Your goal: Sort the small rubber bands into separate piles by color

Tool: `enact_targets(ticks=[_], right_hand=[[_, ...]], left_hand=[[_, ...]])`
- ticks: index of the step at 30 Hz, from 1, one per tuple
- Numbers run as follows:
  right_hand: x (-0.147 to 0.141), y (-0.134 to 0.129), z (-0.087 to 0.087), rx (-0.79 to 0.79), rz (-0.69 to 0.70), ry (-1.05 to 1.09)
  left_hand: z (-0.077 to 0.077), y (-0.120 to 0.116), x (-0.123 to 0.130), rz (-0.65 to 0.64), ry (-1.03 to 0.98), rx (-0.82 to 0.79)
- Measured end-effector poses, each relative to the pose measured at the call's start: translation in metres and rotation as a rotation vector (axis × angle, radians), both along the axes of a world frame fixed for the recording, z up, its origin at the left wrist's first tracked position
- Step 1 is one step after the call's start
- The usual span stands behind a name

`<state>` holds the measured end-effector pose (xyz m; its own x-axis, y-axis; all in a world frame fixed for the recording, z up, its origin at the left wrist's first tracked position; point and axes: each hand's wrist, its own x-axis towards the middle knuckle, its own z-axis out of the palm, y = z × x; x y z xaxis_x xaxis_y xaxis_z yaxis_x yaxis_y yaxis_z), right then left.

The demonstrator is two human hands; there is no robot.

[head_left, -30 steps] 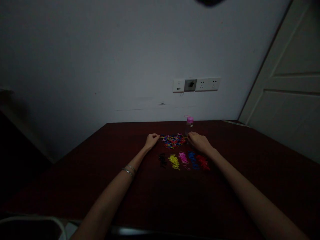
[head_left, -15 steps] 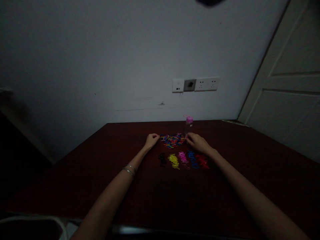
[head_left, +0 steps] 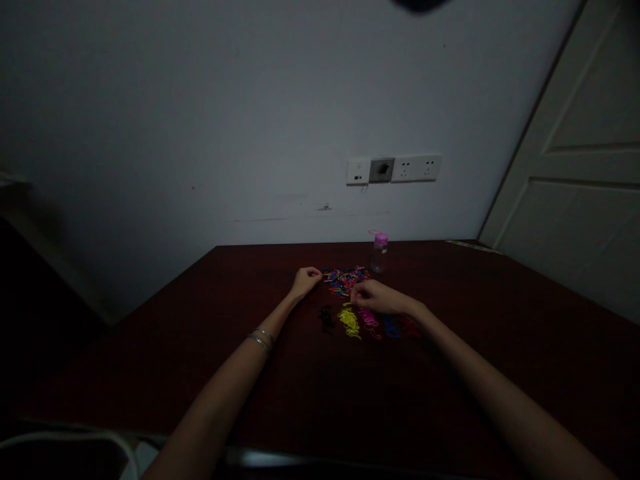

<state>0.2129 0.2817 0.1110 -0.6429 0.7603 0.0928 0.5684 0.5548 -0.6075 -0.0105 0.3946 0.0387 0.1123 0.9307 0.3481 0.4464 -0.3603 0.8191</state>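
A mixed heap of small coloured loops (head_left: 343, 279), which look like rubber bands, lies on the dark red table. At its left edge rests my left hand (head_left: 306, 281), thumb and fingers pinched; whatever may be between them is too small to make out. My right hand (head_left: 373, 295) is over the near right side of the heap, its fingertips closed on a small yellow rubber band (head_left: 347, 304). Nearer to me is a row of sorted piles: black (head_left: 326, 317), yellow (head_left: 349, 322), pink (head_left: 369, 320), blue (head_left: 391, 327) and red (head_left: 411, 327). My right hand and wrist partly cover the last three.
Behind the heap stands a clear bottle with a pink cap (head_left: 381, 248). The table (head_left: 310, 400) meets a pale wall with sockets (head_left: 414, 169). A white panelled door (head_left: 585, 173) is at the right, and a pale cable (head_left: 75, 437) curves at the lower left.
My right hand has moved left and nearer to me, from the heap's right edge by the bottle to above the yellow and pink piles. My left hand has stayed in place.
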Motion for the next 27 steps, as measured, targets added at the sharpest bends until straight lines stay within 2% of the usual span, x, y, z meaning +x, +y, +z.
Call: enact_targets(ticks=[8, 12, 21, 27], right_hand=[[-0.002, -0.001, -0.002, -0.060, 0.028, -0.063], [0.004, 0.003, 0.000, -0.026, 0.000, -0.011], [0.048, 0.033, -0.022, 0.126, -0.315, 0.168], [0.066, 0.043, -0.033, 0.138, -0.430, 0.218]], left_hand=[[-0.001, 0.001, 0.000, 0.012, 0.022, 0.001], [-0.002, 0.000, 0.000, 0.003, 0.037, -0.012], [0.003, -0.006, 0.002, -0.060, 0.230, 0.004], [0.003, -0.006, 0.001, -0.066, 0.250, 0.029]])
